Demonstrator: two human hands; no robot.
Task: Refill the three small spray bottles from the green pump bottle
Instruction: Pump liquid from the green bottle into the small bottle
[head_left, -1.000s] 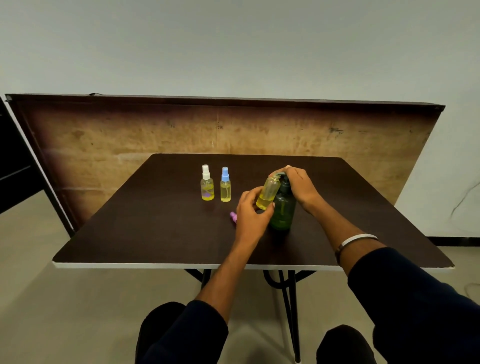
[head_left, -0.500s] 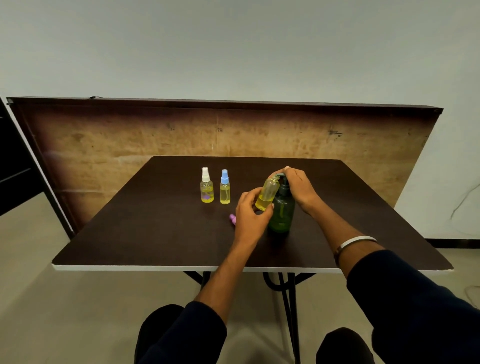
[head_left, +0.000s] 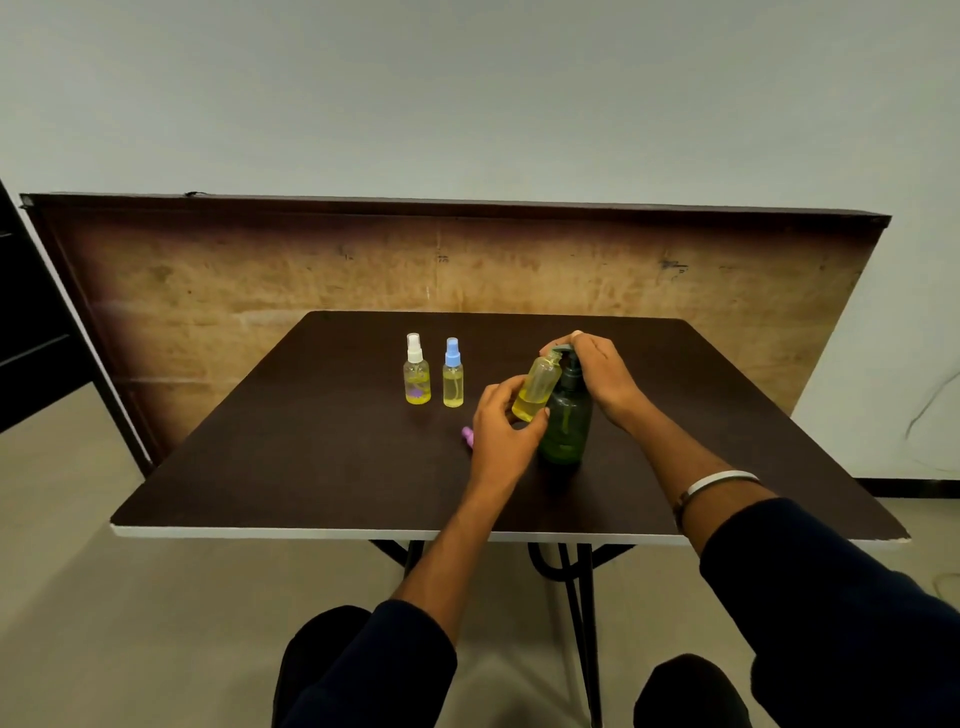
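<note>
Under the green pump bottle (head_left: 565, 423) spout, uncapped spray bottle (head_left: 537, 385) tilted, gripped by left fingers (head_left: 506, 388).

My green pump bottle (head_left: 566, 423) stands upright on the counter (head_left: 291, 447), dark and translucent, its pump head under my right hand (head_left: 597, 371). The uncapped spray bottle (head_left: 537, 385) in my left hand (head_left: 501, 434) tilts with its neck at the spout, yellow liquid pooled low. A purple cap (head_left: 468, 434) lies beside it. Farther left stand the white-capped bottle (head_left: 417, 370) and the blue-capped bottle (head_left: 452, 373), both holding yellow liquid.
</note>
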